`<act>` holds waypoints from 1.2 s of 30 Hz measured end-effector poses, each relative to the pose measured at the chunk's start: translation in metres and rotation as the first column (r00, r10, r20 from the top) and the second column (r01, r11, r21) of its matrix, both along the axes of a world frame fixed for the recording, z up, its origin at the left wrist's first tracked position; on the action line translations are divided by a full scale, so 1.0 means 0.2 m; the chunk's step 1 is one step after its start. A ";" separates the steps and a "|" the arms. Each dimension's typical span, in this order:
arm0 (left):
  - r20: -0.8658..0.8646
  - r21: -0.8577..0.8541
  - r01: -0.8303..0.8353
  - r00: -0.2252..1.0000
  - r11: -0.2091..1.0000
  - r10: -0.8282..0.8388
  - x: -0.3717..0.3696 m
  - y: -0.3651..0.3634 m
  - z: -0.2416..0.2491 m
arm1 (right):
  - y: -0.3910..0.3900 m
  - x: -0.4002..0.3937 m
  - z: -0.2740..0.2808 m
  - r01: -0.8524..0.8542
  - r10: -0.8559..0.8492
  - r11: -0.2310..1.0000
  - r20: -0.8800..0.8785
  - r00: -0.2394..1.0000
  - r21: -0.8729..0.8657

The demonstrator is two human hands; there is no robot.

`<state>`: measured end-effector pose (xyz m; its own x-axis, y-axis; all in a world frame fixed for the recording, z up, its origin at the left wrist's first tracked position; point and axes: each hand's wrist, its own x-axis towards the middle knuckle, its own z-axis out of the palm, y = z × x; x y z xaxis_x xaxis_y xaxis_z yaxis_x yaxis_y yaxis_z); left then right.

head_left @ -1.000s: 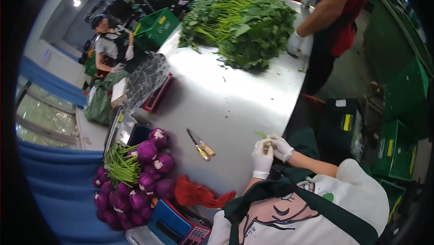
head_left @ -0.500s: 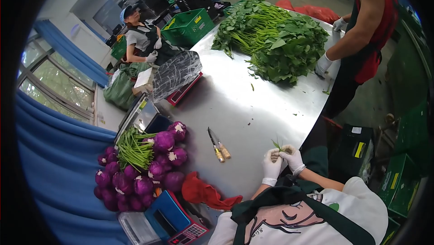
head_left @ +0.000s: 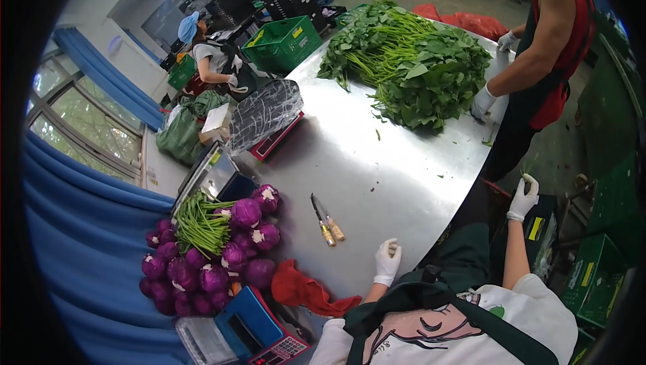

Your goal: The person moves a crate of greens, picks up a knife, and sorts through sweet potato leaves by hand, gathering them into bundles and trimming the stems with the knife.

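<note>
My right hand [head_left: 523, 199], in a white glove, is raised off the table's right side. Its fingers are pinched on a thin green sprig [head_left: 527, 168], whose tips stick out above them. My left hand [head_left: 388, 262], also gloved, is over the near edge of the metal table [head_left: 397, 190]. Its fingers are curled in and nothing shows in them. Left of it, two knives [head_left: 327, 220] with light handles lie side by side on the tabletop. A crumpled red cloth [head_left: 306, 291] lies at the near left.
Leafy green stems [head_left: 410, 62] are heaped at the far end, by a co-worker's gloved hand [head_left: 482, 101]. Purple cabbages [head_left: 202, 277] and cut green stems [head_left: 204, 225] are piled left, beside a scale [head_left: 259, 328]. Another person [head_left: 212, 62] stands beyond. Green crates [head_left: 592, 274] are at right.
My hands have parted. The right one has swung right and up, away from the table, with the sprig; the left has drawn back slightly. The person at the far left has turned.
</note>
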<state>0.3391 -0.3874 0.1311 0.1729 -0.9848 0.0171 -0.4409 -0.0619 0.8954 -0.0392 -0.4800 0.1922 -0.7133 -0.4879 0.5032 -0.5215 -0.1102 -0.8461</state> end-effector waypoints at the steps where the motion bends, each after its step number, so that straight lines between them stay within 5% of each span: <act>1: 0.078 -0.062 0.047 0.996 0.997 -0.042 0.01 0.02 -0.04 | 0.01 -0.11 -0.10 0.005 -0.002 0.997 -0.055 0.999 0.072; 3: 0.167 -0.142 0.095 0.983 0.985 -0.071 0.02 0.03 -0.06 | 0.02 -0.35 -0.47 -0.069 0.081 0.834 0.002 0.997 0.547; 4: 0.171 -0.169 0.089 0.984 0.981 -0.060 0.01 0.03 -0.05 | 0.05 -0.37 -0.54 -0.015 0.058 0.815 -0.055 0.997 0.580; 5: 0.173 -0.199 0.080 0.984 0.977 -0.045 0.00 0.02 -0.04 | 0.08 -0.31 -0.52 0.143 0.024 0.829 -0.290 0.957 0.541; 8: 0.192 -0.151 0.085 0.980 0.985 -0.055 0.01 0.02 -0.06 | 0.14 -0.06 -0.29 -0.156 0.072 0.815 0.170 0.983 0.558; 11: 0.261 -0.196 0.099 0.964 0.976 -0.045 0.00 0.02 -0.04 | 0.16 0.14 -0.31 -0.092 0.143 0.916 -0.105 0.984 0.390; 13: 0.272 -0.192 0.104 0.961 0.976 -0.049 0.00 0.03 -0.03 | 0.15 0.31 -0.22 -0.198 0.245 0.921 -0.104 0.964 0.336; 19: 0.282 -0.188 0.095 0.959 0.977 -0.039 -0.01 0.02 -0.04 | 0.05 0.70 -0.17 -0.403 0.567 0.761 -0.219 0.794 0.508; 26: 0.275 -0.208 0.085 0.961 0.975 -0.025 -0.01 0.02 -0.06 | 0.02 0.92 -0.37 -0.149 0.611 0.644 -0.387 0.691 0.750; 36: 0.247 -0.150 0.075 0.968 0.986 -0.036 0.01 0.03 -0.05 | 0.01 0.92 -0.35 -0.170 0.610 0.664 -0.396 0.686 0.728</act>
